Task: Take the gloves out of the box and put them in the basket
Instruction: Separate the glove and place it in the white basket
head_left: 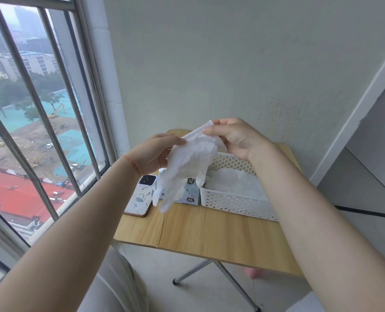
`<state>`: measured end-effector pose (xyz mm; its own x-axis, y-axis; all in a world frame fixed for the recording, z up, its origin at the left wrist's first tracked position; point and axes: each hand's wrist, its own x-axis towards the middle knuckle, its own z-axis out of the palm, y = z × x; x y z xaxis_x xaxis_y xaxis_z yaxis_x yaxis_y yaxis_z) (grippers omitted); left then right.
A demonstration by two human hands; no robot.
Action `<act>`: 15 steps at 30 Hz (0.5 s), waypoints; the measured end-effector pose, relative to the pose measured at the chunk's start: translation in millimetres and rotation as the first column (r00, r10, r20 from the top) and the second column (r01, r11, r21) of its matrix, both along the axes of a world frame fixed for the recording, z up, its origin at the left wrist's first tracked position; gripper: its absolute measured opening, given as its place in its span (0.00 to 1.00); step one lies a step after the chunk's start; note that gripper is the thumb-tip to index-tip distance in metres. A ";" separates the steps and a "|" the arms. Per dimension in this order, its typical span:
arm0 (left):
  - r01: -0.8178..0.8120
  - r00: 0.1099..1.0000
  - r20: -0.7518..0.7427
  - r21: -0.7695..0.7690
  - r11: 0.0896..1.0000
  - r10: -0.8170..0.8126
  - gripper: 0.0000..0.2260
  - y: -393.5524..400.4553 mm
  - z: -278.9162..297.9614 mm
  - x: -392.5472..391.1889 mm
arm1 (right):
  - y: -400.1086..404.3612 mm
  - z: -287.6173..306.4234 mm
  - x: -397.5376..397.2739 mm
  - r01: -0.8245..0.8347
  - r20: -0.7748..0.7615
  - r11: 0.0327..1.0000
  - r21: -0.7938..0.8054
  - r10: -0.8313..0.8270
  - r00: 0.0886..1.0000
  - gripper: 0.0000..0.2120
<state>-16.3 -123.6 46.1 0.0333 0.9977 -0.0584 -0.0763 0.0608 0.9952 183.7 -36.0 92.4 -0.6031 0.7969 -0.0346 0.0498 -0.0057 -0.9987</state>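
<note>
Glove (187,167) hangs above the box (188,194), its cuff pinched by left hand (156,154) and right hand (234,137), beside the basket (234,204).

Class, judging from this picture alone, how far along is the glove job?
Done: white gloves already lie in the basket. In hand: the left hand and right hand hold one white glove up by its cuff, above the box. Left: drop it into the basket; what the box holds is hidden.
</note>
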 end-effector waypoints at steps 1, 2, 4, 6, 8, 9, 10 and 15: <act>0.040 0.999 -0.004 -0.013 0.999 -0.040 0.18 -1.2 0.7 -0.9 | 0.9 -0.4 -0.7 0.010 -0.034 1.000 0.010 -0.010 0.999 0.04; 0.091 0.996 -0.021 -0.029 0.995 -0.091 0.19 -2.5 0.4 -2.1 | 1.8 -1.2 -2.2 0.031 -0.051 0.999 0.026 -0.029 0.998 0.04; 0.190 0.977 -0.084 -0.065 0.980 -0.195 0.19 -3.9 -3.1 -6.0 | 3.0 -0.6 -5.5 0.077 -0.037 0.994 0.084 -0.074 0.997 0.05; 0.252 0.957 -0.121 -0.105 0.962 -0.264 0.11 -6.1 -6.3 -7.7 | 4.9 -0.8 -9.2 0.112 0.008 0.981 0.156 -0.115 0.993 0.04; 0.238 0.952 -0.161 -0.141 0.961 -0.260 0.09 -6.2 -10.1 -10.0 | 6.7 -3.1 -12.0 0.136 0.077 0.966 0.221 -0.157 0.985 0.03; 0.214 0.952 -0.189 -0.159 0.964 -0.242 0.11 -5.6 -12.5 -11.9 | 8.1 -6.0 -13.6 0.141 0.113 0.958 0.251 -0.174 0.978 0.03; 0.188 0.951 -0.215 -0.173 0.967 -0.223 0.15 -4.8 -15.1 -14.0 | 8.8 -8.9 -15.1 0.141 0.146 0.952 0.271 -0.186 0.972 0.03; 0.086 0.954 -0.268 -0.185 0.979 -0.134 0.17 -4.8 -17.8 -31.7 | 14.7 -22.3 -24.0 0.154 0.252 0.960 0.234 -0.214 0.944 0.06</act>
<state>-48.1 -128.4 28.3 0.1006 0.9633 -0.2487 0.2182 0.2225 0.9502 159.8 -21.3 70.1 -0.4360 0.9000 0.0020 0.3381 0.1659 -0.9264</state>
